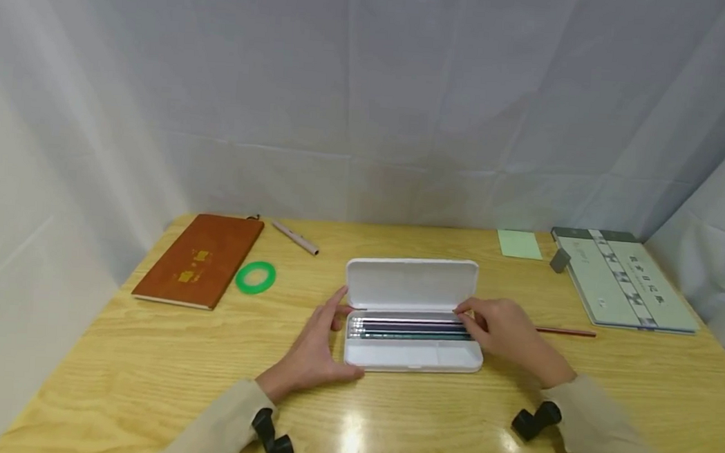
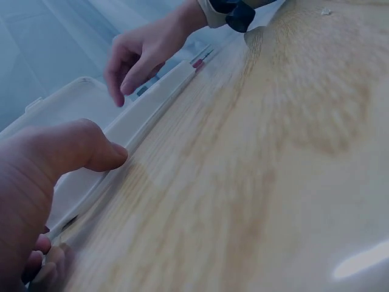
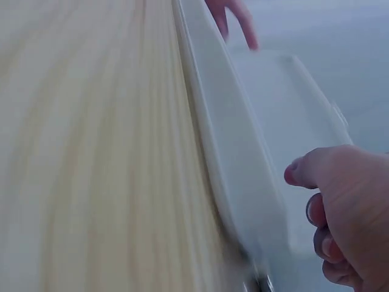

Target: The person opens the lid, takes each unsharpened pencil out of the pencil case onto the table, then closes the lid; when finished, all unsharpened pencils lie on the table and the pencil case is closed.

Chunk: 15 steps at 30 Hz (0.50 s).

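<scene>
- Left sleeve [image 1: 210, 421] was beige and wrist-length.
- Right sleeve [image 1: 611, 436] matched it in colour.
- Left wrist device [image 1: 271, 441] was black, with rounded ends.
- Right wrist device [image 1: 536, 420] was likewise black.

The yellowish wood-grain counter [image 1: 419, 424] carries an open white rectangular case [image 1: 392, 356]. Left of it lie a reddish-brown notebook [image 1: 201, 258], a flat green ring [image 1: 242, 277] and a slim pinkish pen [image 1: 296, 238]; right, a thin dark-red stick [image 1: 566, 331], a pale-green square note [image 1: 519, 244], a small grey block [image 1: 560, 260] and a pale-green book [image 1: 627, 284].
</scene>
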Tool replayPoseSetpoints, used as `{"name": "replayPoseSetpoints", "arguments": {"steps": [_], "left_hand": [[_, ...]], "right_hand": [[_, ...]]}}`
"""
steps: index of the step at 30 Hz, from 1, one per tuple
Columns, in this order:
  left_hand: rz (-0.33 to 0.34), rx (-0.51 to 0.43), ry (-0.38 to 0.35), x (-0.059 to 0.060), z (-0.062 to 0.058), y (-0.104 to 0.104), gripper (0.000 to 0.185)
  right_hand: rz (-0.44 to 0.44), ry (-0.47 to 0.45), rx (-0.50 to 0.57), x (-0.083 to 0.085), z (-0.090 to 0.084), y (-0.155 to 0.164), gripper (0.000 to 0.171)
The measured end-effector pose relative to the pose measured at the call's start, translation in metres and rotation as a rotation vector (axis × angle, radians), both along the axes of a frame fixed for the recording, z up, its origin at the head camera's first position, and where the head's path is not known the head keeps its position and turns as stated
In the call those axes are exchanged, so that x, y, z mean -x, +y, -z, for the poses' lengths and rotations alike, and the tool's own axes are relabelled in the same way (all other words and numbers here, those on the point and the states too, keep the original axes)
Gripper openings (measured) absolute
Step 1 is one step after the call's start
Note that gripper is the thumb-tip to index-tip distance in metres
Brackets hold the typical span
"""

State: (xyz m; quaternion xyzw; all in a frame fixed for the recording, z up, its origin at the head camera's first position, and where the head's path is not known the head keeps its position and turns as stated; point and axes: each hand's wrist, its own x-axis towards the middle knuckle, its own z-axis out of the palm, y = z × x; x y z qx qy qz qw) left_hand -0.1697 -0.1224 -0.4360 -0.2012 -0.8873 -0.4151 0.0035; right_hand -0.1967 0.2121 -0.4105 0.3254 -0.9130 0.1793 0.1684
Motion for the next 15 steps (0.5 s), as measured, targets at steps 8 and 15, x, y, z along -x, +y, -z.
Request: {"name": "replayPoseSetpoints", "arguments": {"steps": [8,15], "left_hand": [[0.0,-0.004,-0.012,0.0,0.0,0.001,0.125],[-0.003,-0.02,-0.023,0.0,0.0,0.002,0.126]], "right_hand": [[-0.1,-0.185,-0.038,0.003,0.0,-0.038,0.015],[-0.095,-0.316,-0.037,0.007,-0.001,-0.045,0.019]]}}
